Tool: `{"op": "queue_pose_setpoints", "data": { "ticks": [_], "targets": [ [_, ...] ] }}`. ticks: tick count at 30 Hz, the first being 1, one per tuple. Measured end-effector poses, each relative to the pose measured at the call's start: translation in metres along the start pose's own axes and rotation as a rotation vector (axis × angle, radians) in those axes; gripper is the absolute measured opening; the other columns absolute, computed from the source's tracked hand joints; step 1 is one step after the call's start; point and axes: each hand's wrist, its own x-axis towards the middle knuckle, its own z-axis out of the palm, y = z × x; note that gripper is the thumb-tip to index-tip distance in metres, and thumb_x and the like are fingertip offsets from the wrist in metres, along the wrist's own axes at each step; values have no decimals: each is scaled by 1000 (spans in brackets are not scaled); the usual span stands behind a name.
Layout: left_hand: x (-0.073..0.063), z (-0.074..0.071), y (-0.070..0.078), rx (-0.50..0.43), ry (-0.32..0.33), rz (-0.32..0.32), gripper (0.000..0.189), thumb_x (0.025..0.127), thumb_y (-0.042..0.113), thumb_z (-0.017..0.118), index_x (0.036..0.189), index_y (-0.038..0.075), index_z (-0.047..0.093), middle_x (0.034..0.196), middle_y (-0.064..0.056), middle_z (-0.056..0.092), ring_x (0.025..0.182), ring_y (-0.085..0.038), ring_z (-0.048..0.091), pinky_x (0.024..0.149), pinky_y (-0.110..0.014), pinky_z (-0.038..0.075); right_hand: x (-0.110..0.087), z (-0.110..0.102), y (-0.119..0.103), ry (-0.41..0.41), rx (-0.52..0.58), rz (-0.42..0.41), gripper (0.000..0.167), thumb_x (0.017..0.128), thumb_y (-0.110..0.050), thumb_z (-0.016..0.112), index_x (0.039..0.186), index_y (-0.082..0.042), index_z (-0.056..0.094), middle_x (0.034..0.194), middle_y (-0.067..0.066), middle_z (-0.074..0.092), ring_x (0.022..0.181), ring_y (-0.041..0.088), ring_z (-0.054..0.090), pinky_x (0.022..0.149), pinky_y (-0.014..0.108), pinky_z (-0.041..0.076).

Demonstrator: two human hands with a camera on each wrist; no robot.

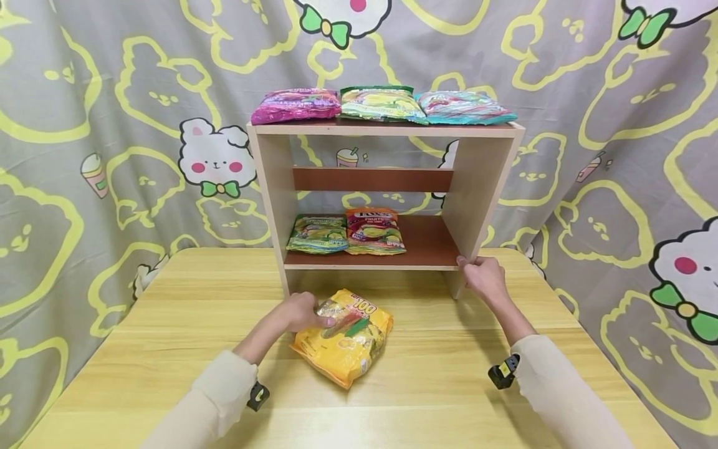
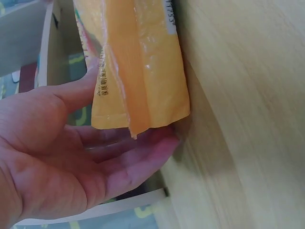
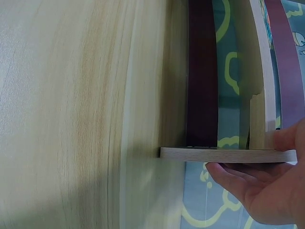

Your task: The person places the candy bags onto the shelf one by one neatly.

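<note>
My left hand (image 1: pixel 303 313) holds a yellow candy bag (image 1: pixel 342 340) by its left side, tilted over the table in front of the shelf. In the left wrist view the thumb lies on one face of the bag and the fingers (image 2: pixel 138 167) reach behind it. My right hand (image 1: pixel 483 274) grips the front edge of the shelf's right side panel (image 1: pixel 488 187), near the lower board. The right wrist view has the thumb on the inner side of that panel and the fingers (image 3: pixel 238 179) along its outer side.
The two-level wooden shelf (image 1: pixel 387 130) stands at the table's back. On its top lie a purple bag (image 1: pixel 297 105), a green-yellow bag (image 1: pixel 382 103) and a teal bag (image 1: pixel 462 107). A green bag (image 1: pixel 318 234) and an orange bag (image 1: pixel 374 232) lie on the lower board. A patterned curtain (image 1: pixel 151 81) hangs behind.
</note>
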Motion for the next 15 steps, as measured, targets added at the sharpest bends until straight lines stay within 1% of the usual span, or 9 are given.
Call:
{"op": "queue_pose_setpoints", "data": {
  "ticks": [3, 5, 9, 11, 15],
  "targets": [
    [1, 2, -1, -4, 2, 5, 38, 89, 44, 75, 87, 6, 74, 77, -4, 68, 69, -18, 60, 65, -31, 53, 0, 0, 0, 0, 6, -1, 53, 101, -45, 51, 90, 1, 74, 77, 16, 75, 77, 27, 67, 58, 31, 44],
    [2, 4, -1, -5, 11, 8, 37, 90, 43, 75, 86, 6, 73, 77, -4, 67, 72, -18, 59, 68, -32, 53, 0, 0, -1, 0, 10, 1, 53, 100, -45, 51, 90, 1, 74, 76, 14, 74, 75, 25, 68, 58, 31, 44],
    [2, 5, -1, -3, 23, 15, 37, 89, 42, 76, 87, 6, 73, 79, -4, 68, 74, -20, 60, 70, -34, 54, 1, 0, 0, -8, 15, 7, 52, 100, -45, 51, 93, 2, 74, 75, 12, 74, 73, 23, 69, 59, 30, 45],
    [2, 6, -1, -3, 23, 14, 36, 89, 42, 76, 86, 6, 73, 78, -4, 67, 73, -20, 60, 69, -34, 54, 1, 0, 0, -9, 17, 9, 52, 100, -44, 52, 94, 2, 75, 76, 12, 74, 73, 23, 70, 59, 30, 45],
    [1, 6, 0, -5, 20, 4, 37, 90, 42, 75, 86, 6, 72, 76, -4, 65, 72, -19, 59, 68, -33, 52, 0, 0, 1, -14, 18, 12, 52, 101, -44, 52, 96, 3, 74, 81, 17, 75, 73, 24, 71, 59, 30, 46]
  ]
}}
